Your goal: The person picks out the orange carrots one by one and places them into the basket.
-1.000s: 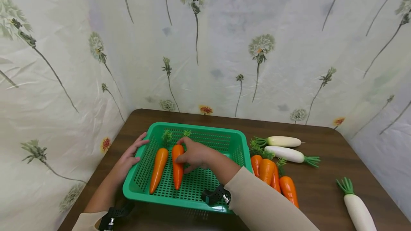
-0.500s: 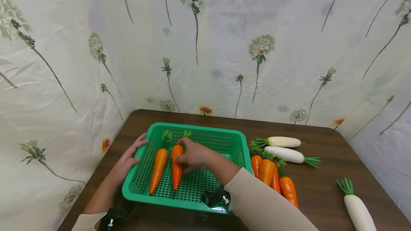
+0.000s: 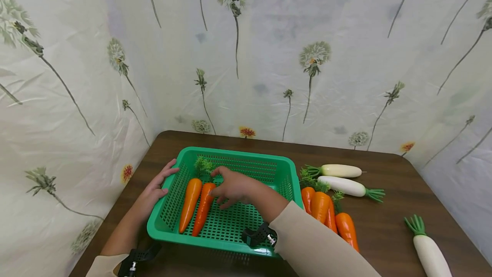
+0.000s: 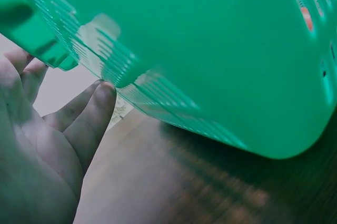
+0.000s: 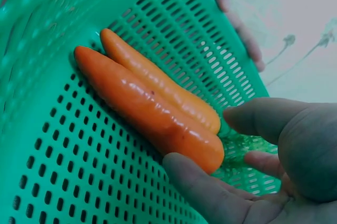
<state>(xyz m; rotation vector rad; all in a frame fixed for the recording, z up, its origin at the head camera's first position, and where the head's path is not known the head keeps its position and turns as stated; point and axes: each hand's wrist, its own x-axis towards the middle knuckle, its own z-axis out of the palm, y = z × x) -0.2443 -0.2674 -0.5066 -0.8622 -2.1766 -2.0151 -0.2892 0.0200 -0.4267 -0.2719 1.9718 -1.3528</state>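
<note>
Two orange carrots with leafy green tops lie side by side in a green plastic basket (image 3: 246, 249). In the head view the left carrot (image 3: 190, 205) and the right carrot (image 3: 203, 209) almost meet near their thick ends. My right hand (image 3: 235, 187) hovers over the right carrot's thick end, its fingers and thumb spread apart; the right wrist view has nothing between them, with a thumb or fingertip right at the carrot (image 5: 152, 110). My left hand (image 3: 151, 189) rests against the basket's left rim, fingers fairly straight; in the left wrist view its fingertips (image 4: 105, 91) touch the outer wall.
Right of the basket, several carrots (image 3: 320, 206) lie in a heap, partly hidden by the right sleeve. Two white radishes (image 3: 342, 185) lie behind them, and another white radish (image 3: 430, 253) is at the far right of the brown table (image 3: 384, 225). Flower-patterned sheeting surrounds the table.
My right hand has let go of the right carrot. That carrot has shifted left and tilted, now lying close beside the other. My left hand has stayed at the rim.
</note>
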